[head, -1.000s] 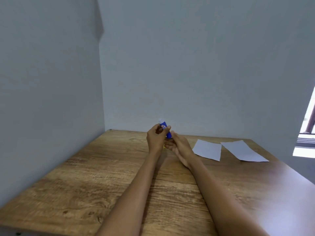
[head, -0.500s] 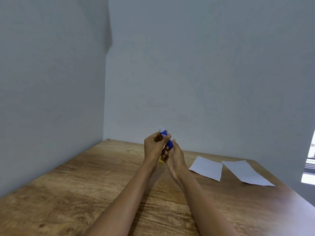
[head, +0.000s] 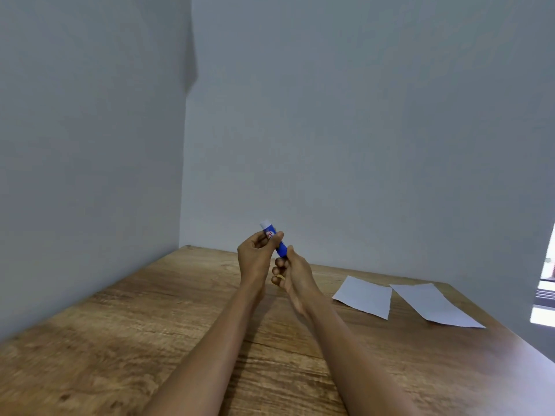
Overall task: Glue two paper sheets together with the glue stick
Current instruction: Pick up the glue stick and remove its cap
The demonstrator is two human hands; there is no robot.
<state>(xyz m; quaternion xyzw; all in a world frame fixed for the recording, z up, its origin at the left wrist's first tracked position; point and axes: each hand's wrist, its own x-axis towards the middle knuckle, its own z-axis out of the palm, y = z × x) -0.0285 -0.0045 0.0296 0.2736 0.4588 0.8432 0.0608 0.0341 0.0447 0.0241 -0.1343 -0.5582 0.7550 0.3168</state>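
Note:
A blue glue stick (head: 274,239) with a white tip pointing up and to the left is held above the wooden table (head: 150,325). My left hand (head: 255,256) pinches its upper part between thumb and fingers. My right hand (head: 289,274) grips its lower end, and something yellowish shows between those fingers. Two white paper sheets lie flat on the table to the right, side by side and apart: the nearer sheet (head: 363,297) and the farther right sheet (head: 435,304).
Grey walls close in the table at the left and back, meeting in a corner. A bright window edge (head: 545,301) shows at the far right, past the table's right edge.
The view has tilted upward, so hands and sheets sit lower in the frame. Both hands still hold the glue stick; my right hand has shifted a little along its lower end.

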